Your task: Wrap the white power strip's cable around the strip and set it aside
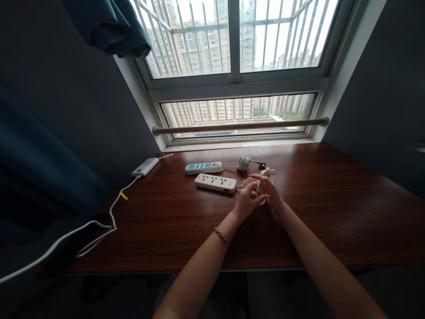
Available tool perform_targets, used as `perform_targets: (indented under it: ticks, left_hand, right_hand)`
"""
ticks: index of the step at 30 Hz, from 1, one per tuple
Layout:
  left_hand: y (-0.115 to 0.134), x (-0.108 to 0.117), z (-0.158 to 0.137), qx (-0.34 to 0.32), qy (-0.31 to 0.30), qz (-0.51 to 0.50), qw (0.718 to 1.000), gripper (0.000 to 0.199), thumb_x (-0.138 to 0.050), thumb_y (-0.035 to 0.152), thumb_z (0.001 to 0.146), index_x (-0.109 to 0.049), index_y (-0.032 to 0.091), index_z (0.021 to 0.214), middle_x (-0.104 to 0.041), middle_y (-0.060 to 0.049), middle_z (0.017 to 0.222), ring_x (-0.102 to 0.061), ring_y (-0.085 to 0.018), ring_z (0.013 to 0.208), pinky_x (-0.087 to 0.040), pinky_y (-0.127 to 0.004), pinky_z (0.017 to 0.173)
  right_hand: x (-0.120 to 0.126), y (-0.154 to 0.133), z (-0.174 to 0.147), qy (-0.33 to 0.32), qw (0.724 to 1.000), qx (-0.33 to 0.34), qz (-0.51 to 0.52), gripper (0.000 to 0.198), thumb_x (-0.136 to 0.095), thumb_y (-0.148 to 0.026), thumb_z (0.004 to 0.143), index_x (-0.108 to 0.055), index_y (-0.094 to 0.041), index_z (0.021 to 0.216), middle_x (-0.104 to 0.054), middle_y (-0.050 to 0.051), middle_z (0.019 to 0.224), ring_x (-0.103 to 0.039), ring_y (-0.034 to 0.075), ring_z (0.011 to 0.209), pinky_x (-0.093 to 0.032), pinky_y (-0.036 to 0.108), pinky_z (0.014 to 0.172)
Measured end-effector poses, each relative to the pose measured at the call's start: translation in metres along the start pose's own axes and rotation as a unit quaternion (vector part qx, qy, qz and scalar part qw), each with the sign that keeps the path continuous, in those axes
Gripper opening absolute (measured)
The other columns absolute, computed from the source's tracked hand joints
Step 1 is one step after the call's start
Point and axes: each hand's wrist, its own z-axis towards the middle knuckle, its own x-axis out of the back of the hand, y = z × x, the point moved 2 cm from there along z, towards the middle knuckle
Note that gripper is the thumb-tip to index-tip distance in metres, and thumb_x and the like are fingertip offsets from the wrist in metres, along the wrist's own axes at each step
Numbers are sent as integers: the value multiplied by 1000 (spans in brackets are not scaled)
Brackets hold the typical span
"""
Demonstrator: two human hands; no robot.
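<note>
My left hand (247, 200) is closed on the coiled white cord (263, 188) of a power strip. On the other side of the coil, my right hand (270, 189) also grips it, with fingers curled over the top. The white power strip (215, 182) lies flat on the table, to the left of my hands, its sockets facing up. Just beyond my right fingers, the cord's white plug (267, 172) points to the right. Part of the coil is hidden behind my fingers.
Behind lies a second power strip (203, 167) with blue sockets, its grey cord wound in a bundle (244, 163) ending in a black plug (262, 165). A white box (145, 167) with a trailing white cable (114, 208) sits at left on the wooden table (159, 235). A barred window stands behind.
</note>
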Motion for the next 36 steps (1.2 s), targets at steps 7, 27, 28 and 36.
perform_targets:
  ticks: [7, 27, 28, 36]
  left_hand:
    - [-7, 22, 6, -5, 142, 49, 989, 15, -50, 35, 81, -51, 20, 83, -55, 3, 59, -50, -9, 43, -41, -21, 45]
    - [-34, 39, 22, -71, 40, 252, 964, 26, -53, 11, 77, -63, 18, 100, -64, -6, 94, -59, -16, 84, -47, -29, 81]
    - [-33, 39, 22, -74, 38, 261, 962, 27, -53, 11, 77, -63, 18, 101, -64, -6, 94, -59, -15, 84, -47, -29, 81]
    - [-34, 37, 19, -93, 26, 313, 945, 33, -50, 12, 80, -59, 20, 111, -61, -6, 103, -57, -17, 95, -44, -29, 88]
  right_hand:
    - [13, 2, 10, 24, 995, -54, 78, 35, -46, -45, 69, -66, -18, 81, -69, 7, 84, -65, 20, 72, -52, 30, 59]
    - [14, -16, 4, -9, 981, -60, 187, 26, -47, -36, 68, -67, -18, 70, -71, 6, 72, -61, 16, 59, -47, 24, 56]
    - [14, -16, 4, -11, 979, -61, 193, 26, -47, -35, 68, -67, -18, 69, -71, 6, 72, -61, 16, 58, -47, 24, 55]
    - [15, -12, 6, -10, 976, -55, 209, 25, -46, -33, 69, -66, -18, 68, -71, 6, 73, -62, 16, 61, -48, 25, 56]
